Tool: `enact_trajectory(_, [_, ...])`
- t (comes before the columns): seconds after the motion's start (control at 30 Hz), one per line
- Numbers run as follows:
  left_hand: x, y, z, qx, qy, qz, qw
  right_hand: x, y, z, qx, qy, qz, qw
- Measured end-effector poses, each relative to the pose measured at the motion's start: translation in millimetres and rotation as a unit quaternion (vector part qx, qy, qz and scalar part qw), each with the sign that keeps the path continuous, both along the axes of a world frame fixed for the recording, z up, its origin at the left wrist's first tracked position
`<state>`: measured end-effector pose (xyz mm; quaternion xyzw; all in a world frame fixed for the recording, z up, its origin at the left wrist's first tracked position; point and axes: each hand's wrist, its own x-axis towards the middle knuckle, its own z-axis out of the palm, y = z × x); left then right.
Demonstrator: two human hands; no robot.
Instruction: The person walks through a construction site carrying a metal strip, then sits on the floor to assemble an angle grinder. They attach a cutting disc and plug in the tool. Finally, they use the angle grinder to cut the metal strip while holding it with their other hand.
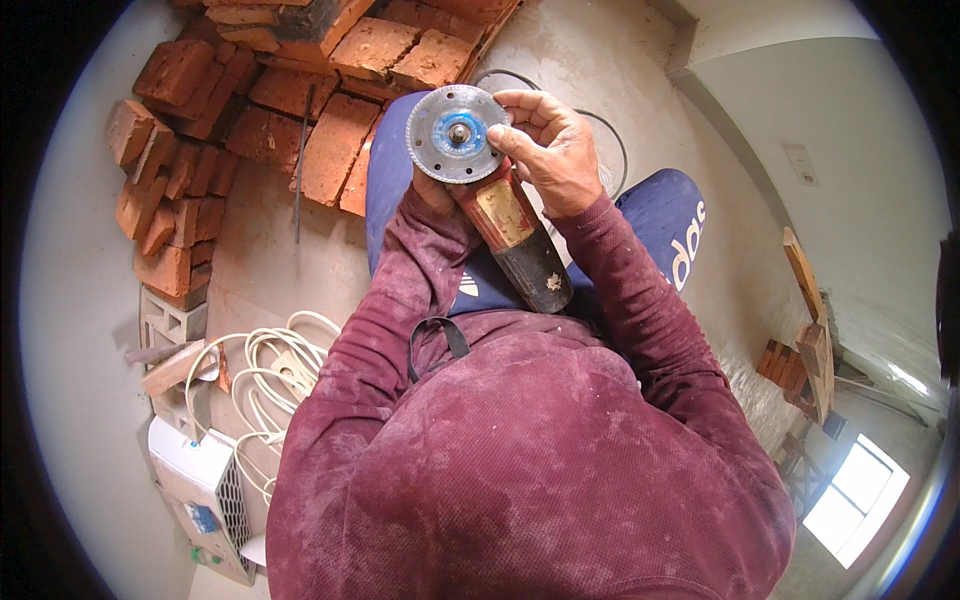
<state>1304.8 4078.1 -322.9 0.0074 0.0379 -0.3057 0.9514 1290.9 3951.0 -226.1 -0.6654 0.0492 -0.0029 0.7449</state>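
Observation:
An angle grinder (505,215) lies across my lap, its red and yellowed front toward the far side and its black rear end toward my belly. On its head, facing up, is a round grey cutting disc (425,150) with small holes and a blue centre around a metal spindle. My left hand (432,190) supports the grinder's head from below; the disc hides most of its fingers. At the disc's right edge, my right hand (555,150) pinches the rim, thumb on top and the index finger along the far edge.
Red bricks (290,90) are stacked at the far left, with a thin rod (302,165) against them. A coiled white cable (265,370) and a white perforated box (205,500) are at left. A dark cord (622,145) curves behind my right hand. Wood boards (815,345) lean at right.

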Motion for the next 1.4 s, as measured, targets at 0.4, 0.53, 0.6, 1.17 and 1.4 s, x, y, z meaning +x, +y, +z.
enact_trajectory(0.4, [-1, -2, -11, -0.022, -0.015, 0.018, 0.999, -1, 2, 2, 0.005, 0.011, -0.008, 1.0])
enact_trajectory(0.53, [-1, -1, -6, 0.043, -0.003, 0.019, 0.999, 0, 1, -3, 0.001, 0.001, -0.009, 1.0])
enact_trajectory(0.6, [1, -2, 4, 0.05, -0.027, 0.017, 0.998, 0, -2, -3, 0.073, 0.046, -0.009, 0.996])
enact_trajectory(1.17, [-7, 0, 13, 0.137, 0.044, -0.04, 0.989, -3, -61, 1, 0.298, 0.086, -0.02, 0.951])
enact_trajectory(1.4, [-4, -1, 23, 0.125, -0.043, 0.012, 0.991, -2, -18, 19, 0.106, 0.069, 0.004, 0.992])
